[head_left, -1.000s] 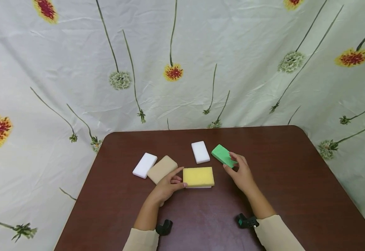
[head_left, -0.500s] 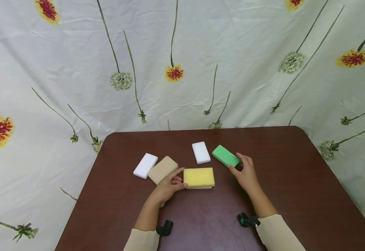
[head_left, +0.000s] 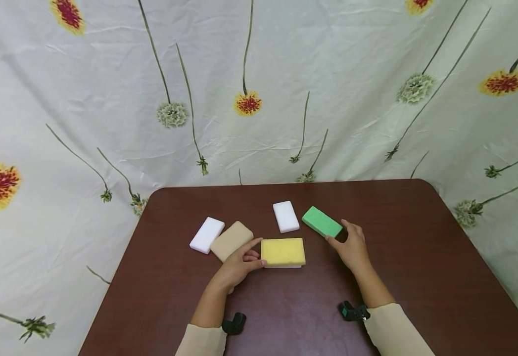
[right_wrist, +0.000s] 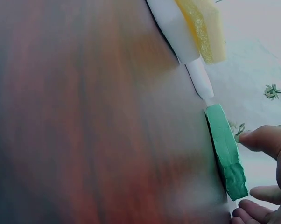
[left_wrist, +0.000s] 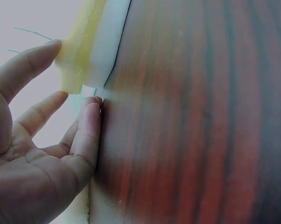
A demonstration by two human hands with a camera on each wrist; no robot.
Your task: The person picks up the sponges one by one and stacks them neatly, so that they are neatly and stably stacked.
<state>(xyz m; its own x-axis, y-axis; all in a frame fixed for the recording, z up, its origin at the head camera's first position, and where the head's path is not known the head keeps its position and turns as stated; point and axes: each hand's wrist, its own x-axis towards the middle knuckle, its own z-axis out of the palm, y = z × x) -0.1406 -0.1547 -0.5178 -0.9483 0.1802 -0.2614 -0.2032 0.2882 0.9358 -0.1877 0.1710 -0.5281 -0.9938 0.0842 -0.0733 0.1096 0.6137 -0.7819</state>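
A yellow sponge (head_left: 283, 251) lies stacked on a white sponge block (left_wrist: 108, 42), whose edge shows under it. At the stack's left end my left hand (head_left: 235, 267) touches the yellow sponge with thumb and index fingertips, the other fingers bent below. A green block (head_left: 322, 222), rough-sided in the right wrist view, lies flat and slanted on the table. My right hand (head_left: 351, 245) stays at its right end, thumb and fingers spread around the corner without gripping; in the right wrist view the thumb (right_wrist: 259, 140) is just off the block.
A white block (head_left: 286, 216) lies behind the yellow sponge. To the left, another white block (head_left: 207, 235) borders a beige block (head_left: 231, 241), partly behind my left hand. The brown table (head_left: 401, 207) ends at a flowered curtain (head_left: 356, 59).
My right hand has let go of the green block and drawn back slightly to the right, uncovering its end. My left hand has stayed at the yellow sponge.
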